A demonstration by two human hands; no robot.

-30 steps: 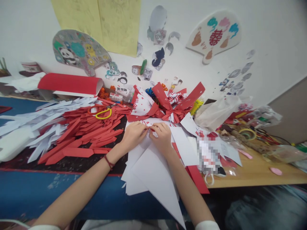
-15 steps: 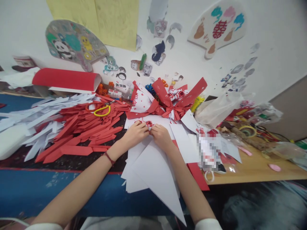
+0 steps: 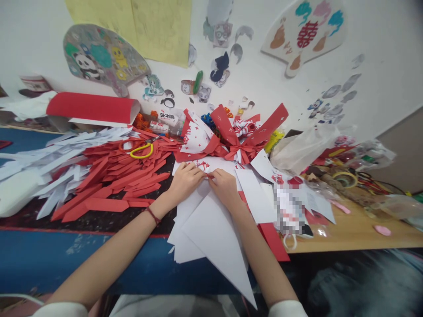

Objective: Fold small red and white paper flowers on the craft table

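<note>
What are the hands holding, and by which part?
A patterned red-and-white paper, pinched between the left hand and right hand, apparently by its near edge; the exact spot is partly hidden.

The single head camera looks from above and behind the grip, facing forward and down along the forearms point(image 3: 115, 253). The left hand point(image 3: 187, 181) and right hand point(image 3: 224, 187) meet near mid-view, the wall point(image 3: 280, 94) beyond, the table point(image 3: 148, 268) below.
</note>
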